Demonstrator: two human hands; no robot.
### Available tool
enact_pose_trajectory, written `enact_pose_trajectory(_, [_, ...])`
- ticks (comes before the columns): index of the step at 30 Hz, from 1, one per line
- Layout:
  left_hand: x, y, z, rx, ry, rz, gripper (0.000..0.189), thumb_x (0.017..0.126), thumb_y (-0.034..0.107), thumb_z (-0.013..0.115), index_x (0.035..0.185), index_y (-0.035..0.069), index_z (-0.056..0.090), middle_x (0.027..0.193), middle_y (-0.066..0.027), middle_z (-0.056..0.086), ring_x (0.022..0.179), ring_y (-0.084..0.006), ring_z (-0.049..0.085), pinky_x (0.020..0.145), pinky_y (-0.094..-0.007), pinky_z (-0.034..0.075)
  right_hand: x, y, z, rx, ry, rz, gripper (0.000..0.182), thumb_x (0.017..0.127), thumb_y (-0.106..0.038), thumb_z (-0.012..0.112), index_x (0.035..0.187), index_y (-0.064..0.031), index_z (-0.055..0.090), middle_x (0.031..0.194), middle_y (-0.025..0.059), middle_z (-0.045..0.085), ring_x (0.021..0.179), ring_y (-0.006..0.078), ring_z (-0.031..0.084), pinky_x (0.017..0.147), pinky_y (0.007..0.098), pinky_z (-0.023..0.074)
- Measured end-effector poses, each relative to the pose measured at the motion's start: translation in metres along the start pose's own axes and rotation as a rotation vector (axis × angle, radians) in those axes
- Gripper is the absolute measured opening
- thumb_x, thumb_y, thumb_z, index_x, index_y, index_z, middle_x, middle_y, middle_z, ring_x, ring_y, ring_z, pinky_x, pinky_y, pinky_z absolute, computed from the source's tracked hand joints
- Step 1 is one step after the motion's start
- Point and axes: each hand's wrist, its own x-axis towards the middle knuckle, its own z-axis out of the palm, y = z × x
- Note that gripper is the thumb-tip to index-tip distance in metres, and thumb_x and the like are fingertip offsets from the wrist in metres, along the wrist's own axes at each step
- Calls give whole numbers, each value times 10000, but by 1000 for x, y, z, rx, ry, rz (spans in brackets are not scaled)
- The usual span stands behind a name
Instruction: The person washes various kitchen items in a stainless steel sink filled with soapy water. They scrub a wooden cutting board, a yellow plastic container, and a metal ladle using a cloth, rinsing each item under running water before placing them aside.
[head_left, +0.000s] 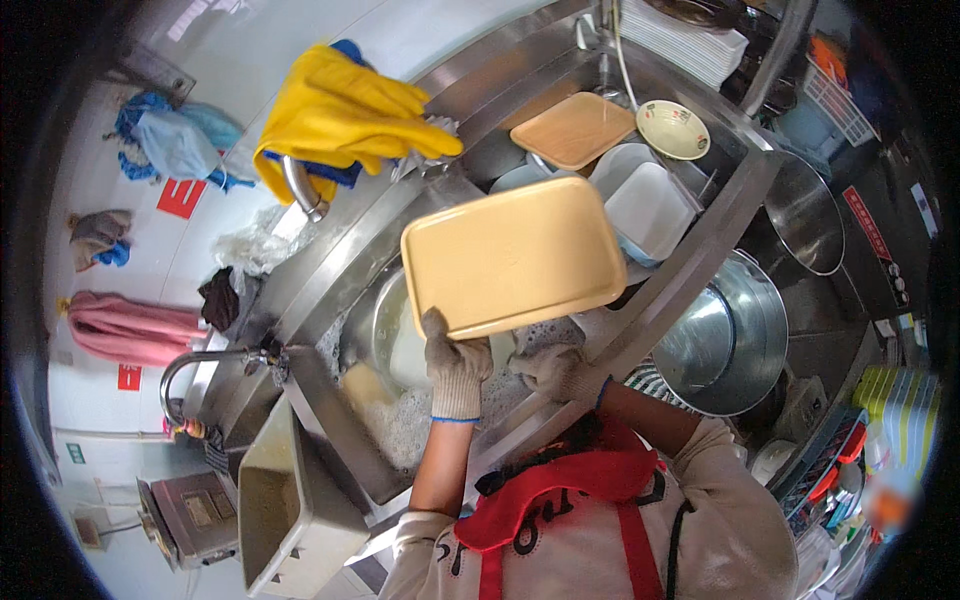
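My left hand, in a wet knitted work glove, grips the near-left edge of a tan plastic tray. The tray is tilted above the sink, its broad face up. My right hand, gloved too, is curled just below the tray's near edge. It holds what looks like a sudsy grey cloth or pad, partly hidden. Beneath the tray is a round metal basin of cloudy water. Foam covers part of the steel sink, and another tan tray lies partly in it.
The neighbouring basin holds a brown tray, a patterned bowl and white plastic tubs. Yellow rubber gloves hang over a faucet. Another faucet stands left, above a grey plastic bin. A large metal pot is at right.
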Motion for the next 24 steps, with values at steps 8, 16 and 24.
enact_pose_trajectory(8, [32,-70,111,94,-295,-91,382,805,149,581,1131,17,434,1056,-111,535,977,-239,538,843,-338,481,-6,43,82,-36,248,-140,126,713,-151,486,797,-61,517,693,129,570,614,298,573,579,414,469])
enact_pose_trajectory(16, [93,-93,203,451,-527,341,309,765,131,645,1017,29,498,897,-48,559,804,-139,551,729,-253,478,1,12,27,-68,161,-111,162,730,-158,478,836,-37,492,730,130,550,701,262,574,560,399,479])
enact_pose_trajectory(24, [131,-111,220,1240,-859,851,228,772,112,600,975,14,573,928,-76,594,824,-145,557,750,-274,438,3,19,62,-452,244,-137,147,758,-190,427,790,-47,445,613,102,463,557,211,505,415,340,416])
